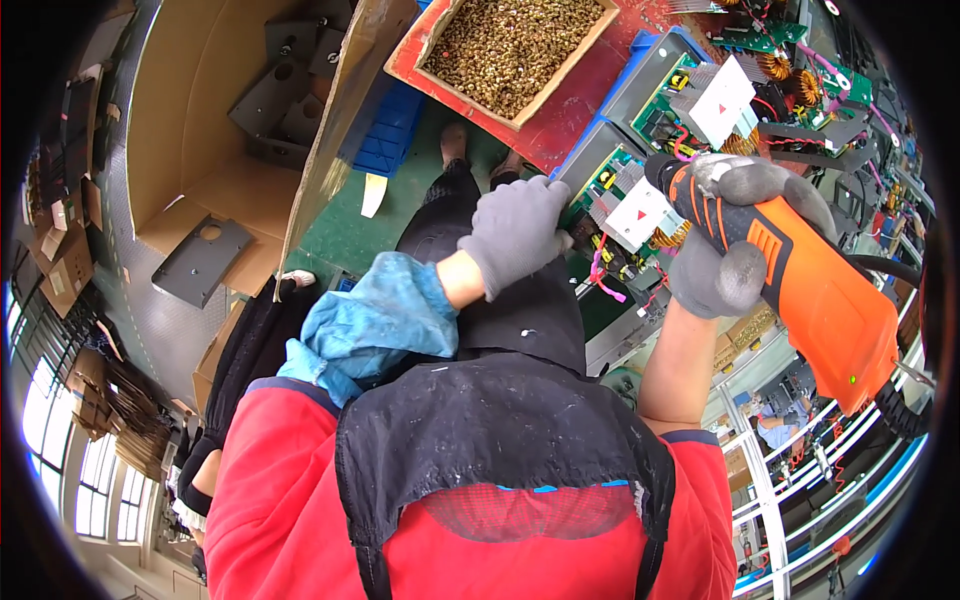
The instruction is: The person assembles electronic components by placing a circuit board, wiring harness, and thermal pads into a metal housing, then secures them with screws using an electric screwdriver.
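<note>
A tall box [165, 130] of smooth brown cardboard stands open off the worktop's left edge, with flat dark sheet-metal plates [270, 100] stacked inside. The worktop [555, 140] is red, its surface scuffed. Along its left edge lies a shallow cardboard tray [571, 72], rectangular, heaped with small, shiny brass-coloured pieces [505, 50].

By the worktop's right edge, the right hand [720, 275] holds a power screwdriver [835, 315], a thick body of orange and black plastic with ribbed grip lines. The gloved fingers curl firmly around the grip, their coating dark and worn. The black nose is over the right side of the nearer electronic unit [592, 150], which sits at the worktop's lower right corner; the bit's contact is hidden.

That unit has a grey case, a green board, finned metal and a flat white plate [640, 212]. A similar unit [722, 103] stands behind it.

The left hand [515, 235], in a soft grey knit glove, lies by the case's left corner, fingers bent and pressed together; whether they grip the edge I cannot tell. Copper-coloured wire coils [668, 236] and thin pink leads [600, 275] are the finest shapes.
</note>
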The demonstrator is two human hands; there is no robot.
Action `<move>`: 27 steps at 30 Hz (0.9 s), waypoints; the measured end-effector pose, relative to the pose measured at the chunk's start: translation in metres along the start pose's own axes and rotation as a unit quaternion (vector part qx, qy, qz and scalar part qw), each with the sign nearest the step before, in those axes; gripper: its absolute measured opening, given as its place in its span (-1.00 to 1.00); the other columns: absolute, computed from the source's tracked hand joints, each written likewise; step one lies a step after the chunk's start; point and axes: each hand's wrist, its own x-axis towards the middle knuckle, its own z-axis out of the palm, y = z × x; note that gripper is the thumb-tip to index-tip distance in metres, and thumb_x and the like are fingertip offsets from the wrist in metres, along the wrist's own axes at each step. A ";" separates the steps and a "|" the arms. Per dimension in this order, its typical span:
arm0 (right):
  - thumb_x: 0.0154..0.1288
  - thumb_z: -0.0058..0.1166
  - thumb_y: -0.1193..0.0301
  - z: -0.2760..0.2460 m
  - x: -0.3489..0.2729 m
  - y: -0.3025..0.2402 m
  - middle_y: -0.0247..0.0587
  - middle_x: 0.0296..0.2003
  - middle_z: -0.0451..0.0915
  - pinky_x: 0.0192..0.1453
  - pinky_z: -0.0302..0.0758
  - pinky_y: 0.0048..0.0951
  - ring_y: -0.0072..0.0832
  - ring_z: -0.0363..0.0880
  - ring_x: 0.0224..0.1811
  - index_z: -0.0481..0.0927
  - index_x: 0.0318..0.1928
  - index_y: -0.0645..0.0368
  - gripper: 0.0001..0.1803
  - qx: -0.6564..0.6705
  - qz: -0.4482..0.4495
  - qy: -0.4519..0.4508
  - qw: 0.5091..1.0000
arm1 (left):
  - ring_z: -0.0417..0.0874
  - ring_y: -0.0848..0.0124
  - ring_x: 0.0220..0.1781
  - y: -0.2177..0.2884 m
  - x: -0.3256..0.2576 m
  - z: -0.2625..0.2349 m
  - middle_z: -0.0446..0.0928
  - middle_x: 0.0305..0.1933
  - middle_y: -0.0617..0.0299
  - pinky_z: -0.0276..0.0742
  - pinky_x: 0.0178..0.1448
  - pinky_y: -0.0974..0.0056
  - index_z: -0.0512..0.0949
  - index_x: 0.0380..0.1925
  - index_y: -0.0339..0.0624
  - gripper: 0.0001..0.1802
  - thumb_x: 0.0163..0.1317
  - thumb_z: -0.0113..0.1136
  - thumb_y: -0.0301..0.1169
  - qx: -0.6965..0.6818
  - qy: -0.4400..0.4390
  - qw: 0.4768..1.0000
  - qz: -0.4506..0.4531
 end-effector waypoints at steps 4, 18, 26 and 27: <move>0.14 0.41 0.28 0.002 0.009 -0.003 -0.05 -0.24 0.61 -0.13 0.64 -0.28 -0.28 0.65 -0.22 0.31 0.25 0.33 -0.24 0.013 0.004 -0.031 0.999 | 0.68 0.22 -0.20 -0.032 0.006 -0.006 0.62 -0.20 0.11 0.62 -0.08 0.17 0.61 -0.16 -0.18 -0.79 0.24 0.07 -0.50 -0.192 0.016 0.979 0.069; -0.10 0.20 -0.24 -0.035 0.006 -0.122 -0.31 -0.39 0.41 -0.23 0.33 -0.39 -0.49 0.41 -0.29 0.38 -0.36 0.06 -0.37 0.195 0.015 0.071 0.978 | 0.54 0.47 -0.39 0.027 0.000 -0.052 0.52 -0.38 0.29 0.45 -0.37 0.44 0.51 -0.10 -0.26 -0.56 0.38 0.16 -0.06 -0.781 -0.169 0.600 -0.047; -0.11 0.23 -0.39 -0.052 -0.033 -0.163 -0.34 -0.38 0.44 -0.30 0.35 -0.45 -0.48 0.45 -0.31 0.41 -0.34 0.07 -0.24 0.115 -0.011 0.172 0.978 | 0.54 0.49 -0.36 0.081 -0.009 -0.049 0.52 -0.34 0.28 0.43 -0.38 0.48 0.48 -0.04 -0.27 -0.51 0.36 0.17 -0.03 -0.724 -0.199 0.654 -0.089; -0.07 0.23 -0.37 -0.055 -0.036 -0.164 -0.36 -0.37 0.44 -0.30 0.36 -0.45 -0.50 0.46 -0.31 0.41 -0.35 0.07 -0.27 0.071 -0.047 0.171 0.982 | 0.54 0.49 -0.36 0.084 -0.009 -0.048 0.52 -0.34 0.28 0.43 -0.38 0.48 0.48 -0.04 -0.27 -0.51 0.36 0.17 -0.03 -0.718 -0.208 0.658 -0.089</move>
